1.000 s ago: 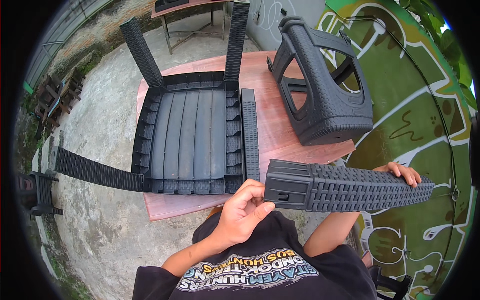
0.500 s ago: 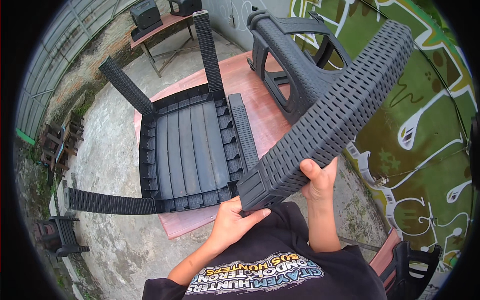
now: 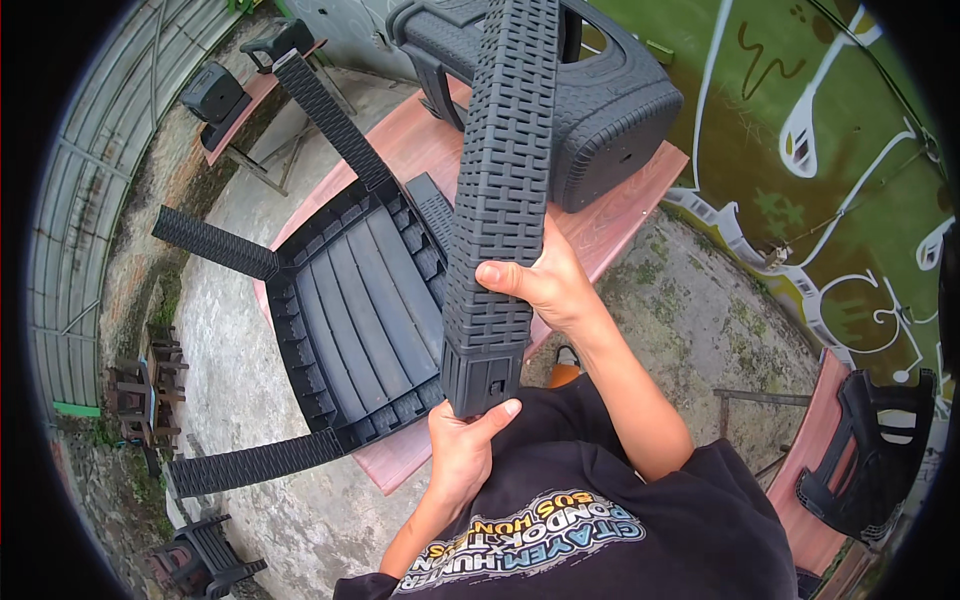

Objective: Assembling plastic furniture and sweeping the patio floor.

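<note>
A dark grey plastic table leg with a woven pattern stands nearly upright in front of me, held in both hands. My right hand wraps round its lower middle, thumb across the front face. At the smooth bottom end, my left hand grips with the thumb on the edge. Just left of the leg, an upturned plastic tabletop shows its ribbed underside. Three legs are in its corners, among them one at the near left. The held leg covers part of its right side, and the near right corner is hidden.
The tabletop lies on a pink wooden table. A dark plastic chair part rests at its far end. Another chair part is on a wooden surface at right. Black speakers stand on a bench at the far left. A painted wall runs along the right.
The held leg has swung from a rightward slant to nearly upright, moving left. My right hand has moved left and up with it. The whole view has turned.
</note>
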The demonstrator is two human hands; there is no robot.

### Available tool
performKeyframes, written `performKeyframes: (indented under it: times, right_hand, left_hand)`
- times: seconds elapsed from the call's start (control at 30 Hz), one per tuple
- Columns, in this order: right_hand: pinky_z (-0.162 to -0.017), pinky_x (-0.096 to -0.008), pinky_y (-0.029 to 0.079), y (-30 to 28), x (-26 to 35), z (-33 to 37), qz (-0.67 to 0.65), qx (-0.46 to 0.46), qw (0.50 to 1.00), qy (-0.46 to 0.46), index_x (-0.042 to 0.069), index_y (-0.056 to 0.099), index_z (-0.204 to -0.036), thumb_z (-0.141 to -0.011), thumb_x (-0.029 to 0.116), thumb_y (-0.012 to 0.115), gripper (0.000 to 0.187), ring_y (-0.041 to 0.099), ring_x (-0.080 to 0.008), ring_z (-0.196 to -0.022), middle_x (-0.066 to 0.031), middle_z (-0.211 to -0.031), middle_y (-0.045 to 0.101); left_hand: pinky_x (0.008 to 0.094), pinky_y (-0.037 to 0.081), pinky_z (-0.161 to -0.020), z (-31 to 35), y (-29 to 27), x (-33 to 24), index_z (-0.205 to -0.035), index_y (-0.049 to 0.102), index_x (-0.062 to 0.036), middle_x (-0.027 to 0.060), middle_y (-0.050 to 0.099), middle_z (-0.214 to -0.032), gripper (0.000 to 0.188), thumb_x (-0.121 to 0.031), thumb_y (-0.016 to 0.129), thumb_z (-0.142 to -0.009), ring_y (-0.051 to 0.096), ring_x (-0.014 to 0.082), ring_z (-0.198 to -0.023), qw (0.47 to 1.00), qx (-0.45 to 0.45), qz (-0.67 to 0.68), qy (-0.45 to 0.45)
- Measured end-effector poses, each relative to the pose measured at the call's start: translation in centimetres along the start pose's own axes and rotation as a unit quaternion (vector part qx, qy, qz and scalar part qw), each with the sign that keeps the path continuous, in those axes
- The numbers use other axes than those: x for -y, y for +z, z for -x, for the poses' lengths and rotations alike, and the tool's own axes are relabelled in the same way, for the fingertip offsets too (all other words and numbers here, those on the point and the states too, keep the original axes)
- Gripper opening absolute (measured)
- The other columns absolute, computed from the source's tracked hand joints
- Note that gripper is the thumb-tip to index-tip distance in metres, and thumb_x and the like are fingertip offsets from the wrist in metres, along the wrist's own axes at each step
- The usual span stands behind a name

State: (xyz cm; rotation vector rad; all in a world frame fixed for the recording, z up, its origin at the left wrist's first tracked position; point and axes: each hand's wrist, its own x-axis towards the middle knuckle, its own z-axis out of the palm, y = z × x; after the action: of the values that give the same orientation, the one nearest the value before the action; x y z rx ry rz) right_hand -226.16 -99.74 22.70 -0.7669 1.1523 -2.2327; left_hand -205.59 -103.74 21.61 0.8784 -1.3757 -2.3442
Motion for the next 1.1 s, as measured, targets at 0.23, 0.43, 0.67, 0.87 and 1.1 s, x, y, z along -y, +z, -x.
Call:
performKeyframes:
  times: [0.23,0.43,0.67,0.87,1.1]
  right_hand:
    - [-0.095,-0.0304,0.043,-0.2,-1.3,-0.5,0.01,-0.026,0.999,-0.022,-0.001,0.042,-0.132,-0.072,0.028,0.084,0.079,0.052,-0.0147,-0.104,-0.0053,-0.111,0.053]
    - [-0.094,-0.0301,0.043,1.0,-0.4,-2.1,0.028,-0.01,0.998,-0.062,0.003,0.039,-0.137,-0.073,0.024,0.082,0.08,0.053,-0.0143,-0.103,-0.0051,-0.113,0.054]
    - [-0.101,-0.0317,0.039,3.7,-0.4,-2.9,0.033,0.029,0.998,-0.05,0.002,0.024,-0.149,-0.072,0.026,0.083,0.1,0.051,-0.0181,-0.115,-0.0107,-0.128,0.051]
    - [-0.1,-0.0316,0.041,4.5,-1.2,-3.8,0.046,0.029,0.996,-0.069,0.004,0.019,-0.151,-0.074,0.025,0.082,0.102,0.051,-0.0176,-0.116,-0.0106,-0.131,0.05]
    - [-0.097,-0.0323,0.044,4.5,-4.2,-2.7,0.077,-0.005,0.995,-0.065,0.005,0.025,-0.146,-0.074,0.027,0.081,0.093,0.054,-0.0182,-0.112,-0.0093,-0.123,0.053]
  left_hand:
    - [0.0235,0.047,-0.079,0.1,-0.6,-0.1,-0.102,0.068,-0.0017,0.004,0.068,-0.1,0.019,0.002,0.072,-0.083,0.06,0.0067,-0.087,1.0,-0.001,0.001,0.008]
    - [0.0253,0.04,-0.064,-1.6,-0.1,-0.8,-0.088,0.063,-0.0039,0.0002,0.06,-0.082,0.01,0.003,0.068,-0.083,0.049,0.0083,-0.069,1.0,-0.001,0.029,0.008]
    - [0.0246,0.039,-0.055,-0.9,-0.8,-1.4,-0.09,0.062,-0.0023,0.0024,0.059,-0.076,0.009,0.001,0.068,-0.084,0.046,0.0099,-0.059,0.999,0.016,0.039,0.013]
    - [0.0228,0.035,-0.051,-1.5,-2.1,-2.0,-0.089,0.064,-0.0038,0.0023,0.061,-0.074,0.009,-0.002,0.071,-0.084,0.045,0.0084,-0.056,0.996,-0.02,0.069,0.05]
    - [0.024,0.051,-0.071,-2.7,-3.4,-1.1,-0.1,0.066,-0.0019,0.0051,0.07,-0.096,0.028,0.01,0.073,-0.076,0.064,0.0104,-0.081,0.99,-0.079,0.101,0.053]
